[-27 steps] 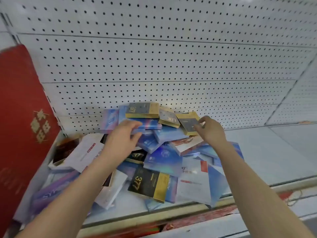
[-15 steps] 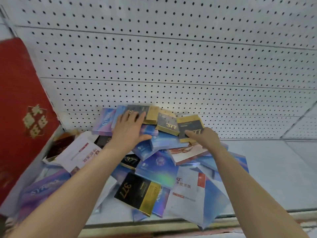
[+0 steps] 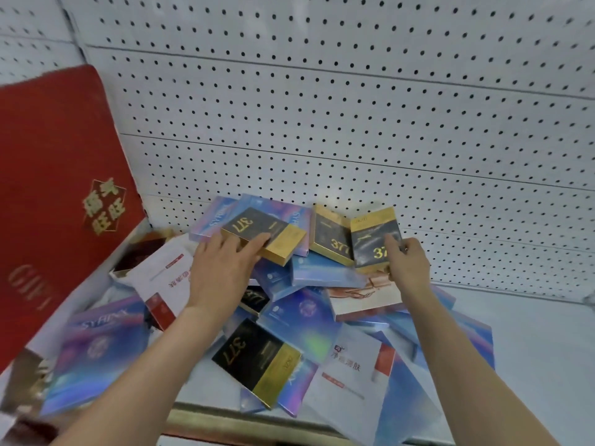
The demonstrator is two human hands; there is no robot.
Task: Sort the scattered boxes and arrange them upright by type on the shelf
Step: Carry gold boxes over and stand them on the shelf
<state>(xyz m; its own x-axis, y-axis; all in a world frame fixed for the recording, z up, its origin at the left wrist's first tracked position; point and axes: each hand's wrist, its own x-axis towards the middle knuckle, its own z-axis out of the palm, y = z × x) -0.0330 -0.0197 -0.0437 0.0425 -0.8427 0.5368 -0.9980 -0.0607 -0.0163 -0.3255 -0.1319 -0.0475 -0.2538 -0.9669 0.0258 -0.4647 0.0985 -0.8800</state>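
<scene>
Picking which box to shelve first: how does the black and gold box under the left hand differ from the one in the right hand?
The left hand rests on a black and gold box lying nearly flat on the pile; the right hand grips another black and gold box tilted up towards the pegboard. The left box's "377" reads upside down, the right box's upright. Both look the same type.

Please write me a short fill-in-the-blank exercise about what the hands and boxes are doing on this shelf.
1. The left hand rests on a black-and-gold box printed with the number ____.
2. The right hand grips another black-and-gold box that stands ____ against the pegboard.
3. The large box leaning at the left is ____ in colour.
4. The nearest black-and-gold box lies ____ in the pile.

Missing words: 377; upright; red; flat
</scene>
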